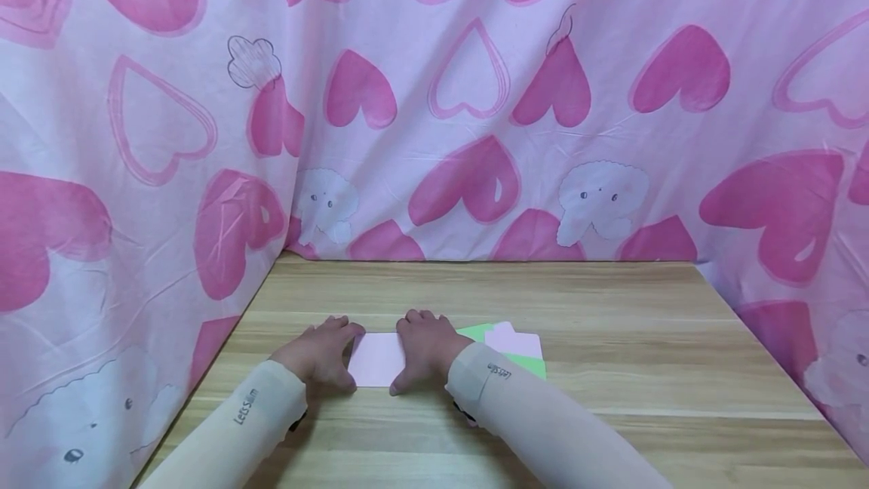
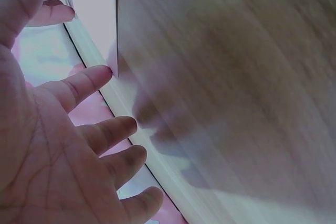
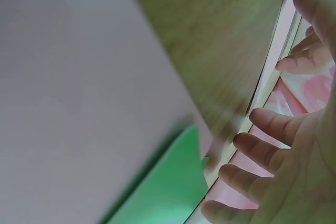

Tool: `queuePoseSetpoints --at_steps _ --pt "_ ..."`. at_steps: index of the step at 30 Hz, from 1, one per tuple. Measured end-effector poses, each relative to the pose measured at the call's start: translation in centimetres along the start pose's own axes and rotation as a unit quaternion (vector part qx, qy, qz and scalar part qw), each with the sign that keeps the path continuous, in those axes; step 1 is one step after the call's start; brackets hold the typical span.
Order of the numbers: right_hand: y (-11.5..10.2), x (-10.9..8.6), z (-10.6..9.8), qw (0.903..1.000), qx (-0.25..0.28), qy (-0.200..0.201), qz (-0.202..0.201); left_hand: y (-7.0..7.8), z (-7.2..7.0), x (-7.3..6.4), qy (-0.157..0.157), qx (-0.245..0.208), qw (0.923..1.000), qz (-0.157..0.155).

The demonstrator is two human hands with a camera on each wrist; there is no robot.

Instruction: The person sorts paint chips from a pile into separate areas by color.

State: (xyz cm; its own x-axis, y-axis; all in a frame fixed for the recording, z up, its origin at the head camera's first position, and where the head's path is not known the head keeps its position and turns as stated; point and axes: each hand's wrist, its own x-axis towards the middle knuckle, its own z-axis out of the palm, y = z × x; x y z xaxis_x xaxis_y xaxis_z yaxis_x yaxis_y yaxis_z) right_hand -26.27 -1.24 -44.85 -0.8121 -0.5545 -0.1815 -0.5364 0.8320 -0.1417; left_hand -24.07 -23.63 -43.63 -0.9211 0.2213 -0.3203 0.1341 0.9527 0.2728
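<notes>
A pale pink rectangular card (image 1: pixel 377 359) lies on the wooden table between both hands. My left hand (image 1: pixel 320 352) is at its left end, thumb at the near corner and index finger at the far one. In the left wrist view the fingers (image 2: pixel 107 132) are spread and fairly straight, the index fingertip touching the card's corner (image 2: pixel 100 19). Over the card's right end is my right hand (image 1: pixel 426 347), its thumb at the near edge and the other fingers beyond the far edge. The right wrist view shows these fingers (image 3: pixel 262 156) extended and apart.
Just right of the right hand, green cards (image 1: pixel 529 365) and pink cards (image 1: pixel 519 342) lie overlapping, partly hidden by that wrist. A pink heart-patterned cloth (image 1: pixel 468 172) hangs along the back and both sides of the table (image 1: pixel 652 368).
</notes>
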Motion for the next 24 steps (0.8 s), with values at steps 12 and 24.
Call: queuePoseSetpoints --at_steps 12,24 --pt "1.2 -0.4 -0.5 0.9999 -0.008 0.010 -0.003 0.9 -0.2 0.0 0.006 -0.006 1.0000 -0.004" --pt "4.2 -3.3 -2.9 0.9994 0.006 0.032 0.011 4.2 -1.0 0.4 0.029 -0.014 0.9965 0.078"
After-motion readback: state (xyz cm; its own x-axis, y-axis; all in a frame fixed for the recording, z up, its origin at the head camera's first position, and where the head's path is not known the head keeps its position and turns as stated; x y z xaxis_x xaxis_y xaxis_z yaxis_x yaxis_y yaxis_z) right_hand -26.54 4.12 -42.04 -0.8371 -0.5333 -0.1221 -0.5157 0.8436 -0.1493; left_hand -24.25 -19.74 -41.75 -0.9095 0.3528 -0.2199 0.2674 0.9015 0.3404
